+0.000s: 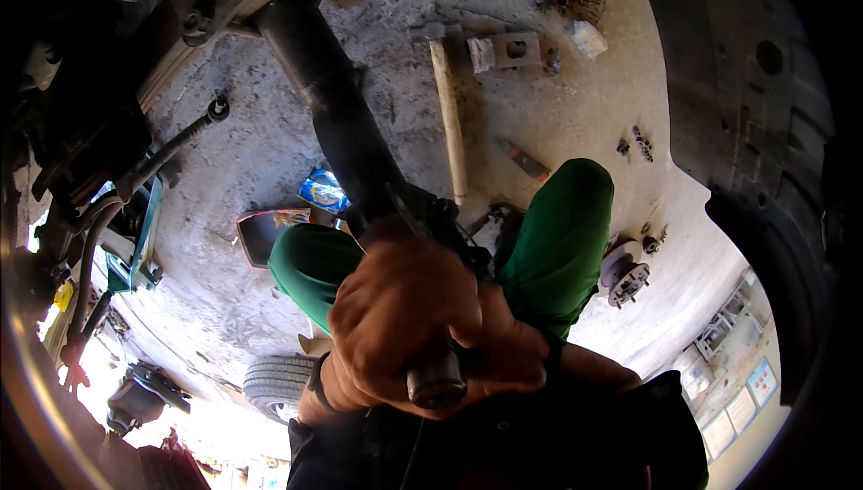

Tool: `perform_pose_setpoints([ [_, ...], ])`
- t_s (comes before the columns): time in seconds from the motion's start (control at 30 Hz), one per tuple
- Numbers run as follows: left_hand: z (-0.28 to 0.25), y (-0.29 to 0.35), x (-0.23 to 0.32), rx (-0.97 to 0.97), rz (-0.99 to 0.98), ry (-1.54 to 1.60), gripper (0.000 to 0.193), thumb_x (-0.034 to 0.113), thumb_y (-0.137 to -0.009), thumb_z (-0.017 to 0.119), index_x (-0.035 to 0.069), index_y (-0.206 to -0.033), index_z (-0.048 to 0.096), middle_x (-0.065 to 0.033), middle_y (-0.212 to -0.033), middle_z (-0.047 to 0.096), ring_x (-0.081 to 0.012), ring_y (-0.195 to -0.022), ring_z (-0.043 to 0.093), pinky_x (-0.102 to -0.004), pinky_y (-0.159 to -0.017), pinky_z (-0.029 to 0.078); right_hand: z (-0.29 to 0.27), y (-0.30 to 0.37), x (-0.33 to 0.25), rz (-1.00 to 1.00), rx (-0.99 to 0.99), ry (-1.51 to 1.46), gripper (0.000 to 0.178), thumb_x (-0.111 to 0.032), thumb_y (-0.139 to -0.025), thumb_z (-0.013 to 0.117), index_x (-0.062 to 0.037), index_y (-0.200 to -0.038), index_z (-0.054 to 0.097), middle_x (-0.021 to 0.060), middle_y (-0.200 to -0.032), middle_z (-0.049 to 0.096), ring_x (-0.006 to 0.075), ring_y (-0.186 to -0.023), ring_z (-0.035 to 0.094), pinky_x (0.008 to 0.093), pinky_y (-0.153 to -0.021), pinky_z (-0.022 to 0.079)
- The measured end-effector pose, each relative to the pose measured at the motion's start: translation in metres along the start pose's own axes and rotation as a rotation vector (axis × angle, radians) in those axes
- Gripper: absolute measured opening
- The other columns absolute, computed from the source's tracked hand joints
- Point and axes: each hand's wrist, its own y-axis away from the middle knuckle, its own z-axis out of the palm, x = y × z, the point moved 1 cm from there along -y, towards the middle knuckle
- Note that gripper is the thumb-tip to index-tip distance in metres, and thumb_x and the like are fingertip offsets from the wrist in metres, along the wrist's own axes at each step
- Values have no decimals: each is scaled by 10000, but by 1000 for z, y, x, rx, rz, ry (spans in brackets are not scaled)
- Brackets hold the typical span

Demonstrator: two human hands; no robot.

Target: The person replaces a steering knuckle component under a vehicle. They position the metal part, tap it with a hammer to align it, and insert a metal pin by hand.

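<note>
Metal bar (437, 377) fills our left hand (395, 306) and right hand (505, 346); we wrap both round it, low in the frame's middle.

Has the left hand (391, 310) beside the right hand (505, 346), both around a rod (438, 382), with the strut (351, 121) beyond. Has a hammer (448, 121) on the floor (395, 49) right of the strut, a bracket (496, 54) just right of its head. Has a packet (324, 191) beside a tray (266, 236), left of the strut; a hub (627, 281) right of the right knee (571, 220).
</note>
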Motion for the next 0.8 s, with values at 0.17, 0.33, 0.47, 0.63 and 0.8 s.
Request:
perform_pose_setpoints([
  [0.17,-9,9,8,484,-98,-187,670,292,-624,908,3,-1090,524,-143,-1068,580,-273,-996,591,-384,-867,493,-9,-5,-11,-66,-27,148,475,-206,-836,681,55,-1201,523,230,-725,645,418,-659,662,470,-569,533],
  [0.33,-53,56,-18,384,-261,-407,751,358,-754,768,-56,-1279,426,-171,-1227,503,-256,-1139,509,-374,-992,405,-7,-4,-3,-133,0,155,459,-213,-836,683,45,-1184,532,225,-716,648,415,-653,666,468,-577,540],
  [0.47,-63,69,-47,556,-335,-118,649,379,-832,699,-25,-1281,462,-148,-1203,561,-237,-1128,540,-327,-953,416,-6,-5,-3,-137,7,135,446,-229,-824,697,36,-1147,540,223,-728,654,416,-645,664,469,-579,545],
  [0.63,-77,92,-80,573,-440,-70,483,217,-839,578,-29,-1248,500,-130,-1174,577,-216,-1117,549,-317,-956,409,-3,-4,1,-143,-2,236,437,-233,-815,705,30,-1124,545,234,-736,651,416,-650,665,476,-580,547],
  [0.8,-82,104,-86,579,-516,-67,460,162,-816,547,-10,-1241,508,-111,-1172,578,-200,-1110,546,-309,-952,408,-1,-5,8,-207,12,227,452,-236,-810,702,53,-1117,537,242,-708,639,421,-634,660,481,-572,543],
])
